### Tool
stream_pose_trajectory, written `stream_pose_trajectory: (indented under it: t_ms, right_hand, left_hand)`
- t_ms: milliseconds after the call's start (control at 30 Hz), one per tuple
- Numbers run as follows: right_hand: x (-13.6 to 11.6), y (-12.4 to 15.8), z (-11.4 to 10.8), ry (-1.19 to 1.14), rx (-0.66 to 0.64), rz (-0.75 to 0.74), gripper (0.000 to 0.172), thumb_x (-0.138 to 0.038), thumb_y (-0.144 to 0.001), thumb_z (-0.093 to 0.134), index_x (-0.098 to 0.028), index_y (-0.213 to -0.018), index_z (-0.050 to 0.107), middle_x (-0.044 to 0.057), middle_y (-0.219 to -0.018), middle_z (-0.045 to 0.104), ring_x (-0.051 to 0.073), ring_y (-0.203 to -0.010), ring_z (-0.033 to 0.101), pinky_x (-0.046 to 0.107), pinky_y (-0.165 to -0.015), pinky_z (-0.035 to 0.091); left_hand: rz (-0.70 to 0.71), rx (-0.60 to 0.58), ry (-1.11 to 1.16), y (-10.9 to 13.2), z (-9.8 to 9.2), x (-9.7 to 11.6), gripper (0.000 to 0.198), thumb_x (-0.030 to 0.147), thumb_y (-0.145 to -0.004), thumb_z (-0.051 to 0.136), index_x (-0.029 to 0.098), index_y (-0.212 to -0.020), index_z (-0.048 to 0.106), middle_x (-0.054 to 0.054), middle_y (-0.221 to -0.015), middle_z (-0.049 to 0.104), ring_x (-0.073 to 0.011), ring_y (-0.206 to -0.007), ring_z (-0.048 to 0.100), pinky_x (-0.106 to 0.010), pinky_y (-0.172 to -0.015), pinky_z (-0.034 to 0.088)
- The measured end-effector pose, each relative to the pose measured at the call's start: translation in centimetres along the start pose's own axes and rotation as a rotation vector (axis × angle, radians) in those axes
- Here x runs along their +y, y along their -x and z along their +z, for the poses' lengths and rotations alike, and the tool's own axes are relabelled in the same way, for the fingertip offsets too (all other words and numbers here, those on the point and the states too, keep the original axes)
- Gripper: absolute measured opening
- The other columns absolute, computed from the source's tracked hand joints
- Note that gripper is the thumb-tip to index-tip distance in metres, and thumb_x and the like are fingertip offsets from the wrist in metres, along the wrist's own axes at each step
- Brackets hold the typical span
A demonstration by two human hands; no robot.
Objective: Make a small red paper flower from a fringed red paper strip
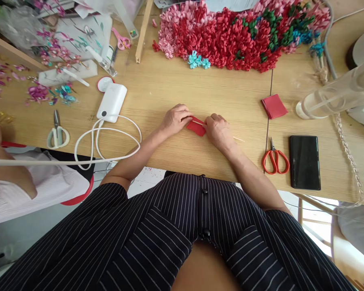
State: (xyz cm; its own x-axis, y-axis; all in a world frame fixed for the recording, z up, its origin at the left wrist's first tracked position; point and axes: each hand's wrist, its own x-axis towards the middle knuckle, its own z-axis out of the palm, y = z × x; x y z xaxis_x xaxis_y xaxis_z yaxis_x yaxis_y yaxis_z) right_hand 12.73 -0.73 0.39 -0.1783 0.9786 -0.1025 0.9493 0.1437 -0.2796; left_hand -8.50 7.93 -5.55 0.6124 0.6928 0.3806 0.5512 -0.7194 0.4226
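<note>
A small piece of red cloth (196, 128) lies on the table between my hands, with a thin wooden stick (197, 122) across it. My left hand (177, 119) pinches the cloth's upper left edge and the stick's near end. My right hand (219, 130) is closed around the stick at the cloth's right side, and the stick's other end pokes out beyond the wrist. Further right sits a stack of red cloth squares (274, 106). Below that stack are red-handled scissors (275, 157).
Many red and pink cloth flowers (224, 36) cover the back of the table. A white power bank (112, 102) with a looped cable and white-handled scissors (58, 133) lie left. A black phone (305, 162) and a clear bottle (330, 95) stand right. Another person's arm (6, 169) is at far left.
</note>
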Motion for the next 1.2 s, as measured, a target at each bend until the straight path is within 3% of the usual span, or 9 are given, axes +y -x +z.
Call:
stream_pose_trajectory:
  t_ms: [167,300,367,500,667,1000,1200]
  right_hand:
    - [0.2,0.0,-0.3,-0.016,0.009,-0.018,0.03,-0.019,-0.106,0.047,-0.009,-0.113,0.074,0.022,-0.116,0.073,0.031,-0.108,0.065,0.037,-0.084,0.047]
    - [0.3,0.1,-0.8,-0.028,0.02,-0.014,0.03,-0.019,-0.106,0.047,-0.008,-0.114,0.074,0.022,-0.117,0.073,0.031,-0.109,0.065,0.038,-0.087,0.047]
    - [0.3,0.2,-0.7,-0.024,0.017,-0.016,0.03,-0.02,-0.107,0.048,-0.008,-0.115,0.074,0.022,-0.117,0.073,0.031,-0.109,0.065,0.038,-0.089,0.047]
    - [0.0,0.3,-0.1,-0.023,0.046,-0.045,0.029,-0.018,-0.107,0.046,-0.01,-0.112,0.074,0.02,-0.113,0.074,0.029,-0.104,0.066,0.037,-0.085,0.046]
    - [-0.6,0.8,0.5,-0.026,0.055,-0.117,0.03,-0.02,-0.108,0.046,-0.013,-0.11,0.075,0.016,-0.11,0.074,0.025,-0.099,0.066,0.034,-0.083,0.045]
    - [-1.0,1.0,0.7,-0.058,0.033,-0.138,0.032,-0.022,-0.109,0.046,-0.015,-0.111,0.077,0.015,-0.112,0.073,0.024,-0.101,0.064,0.033,-0.085,0.046]
    - [-0.8,0.8,1.2,-0.052,0.025,-0.132,0.033,-0.022,-0.108,0.044,-0.015,-0.11,0.077,0.015,-0.111,0.074,0.025,-0.1,0.064,0.035,-0.085,0.047]
  left_hand:
    - [-0.003,0.004,-0.011,-0.2,0.2,0.2,0.012,0.02,-0.096,0.069,0.016,-0.098,0.08,-0.006,-0.097,0.075,-0.0212,-0.097,0.07,-0.036,-0.088,0.057]
    - [-0.04,0.011,-0.017,0.2,-0.3,0.5,0.018,0.018,-0.096,0.069,0.017,-0.11,0.079,-0.006,-0.103,0.075,-0.0209,-0.1,0.07,-0.036,-0.091,0.057]
    - [-0.053,0.038,-0.018,1.0,-0.8,0.9,0.018,0.017,-0.095,0.069,0.017,-0.111,0.078,-0.006,-0.103,0.075,-0.0204,-0.099,0.069,-0.035,-0.09,0.057]
    - [-0.04,0.09,-0.045,3.5,-1.9,2.2,0.012,0.018,-0.098,0.066,0.017,-0.093,0.077,-0.004,-0.093,0.073,-0.0184,-0.092,0.068,-0.032,-0.085,0.057]
    - [0.011,0.108,-0.106,5.8,-1.9,3.4,0.024,0.03,-0.105,0.06,0.02,-0.096,0.079,-0.004,-0.09,0.072,-0.0178,-0.087,0.066,-0.031,-0.08,0.055]
    - [0.002,0.07,-0.113,5.5,-1.3,3.2,0.042,0.046,-0.11,0.047,0.023,-0.102,0.082,-0.005,-0.087,0.07,-0.0174,-0.085,0.064,-0.032,-0.077,0.052]
    - [0.008,0.054,-0.101,5.6,-1.4,3.6,0.038,0.042,-0.11,0.049,0.023,-0.099,0.081,-0.005,-0.084,0.069,-0.0178,-0.083,0.063,-0.033,-0.075,0.051]
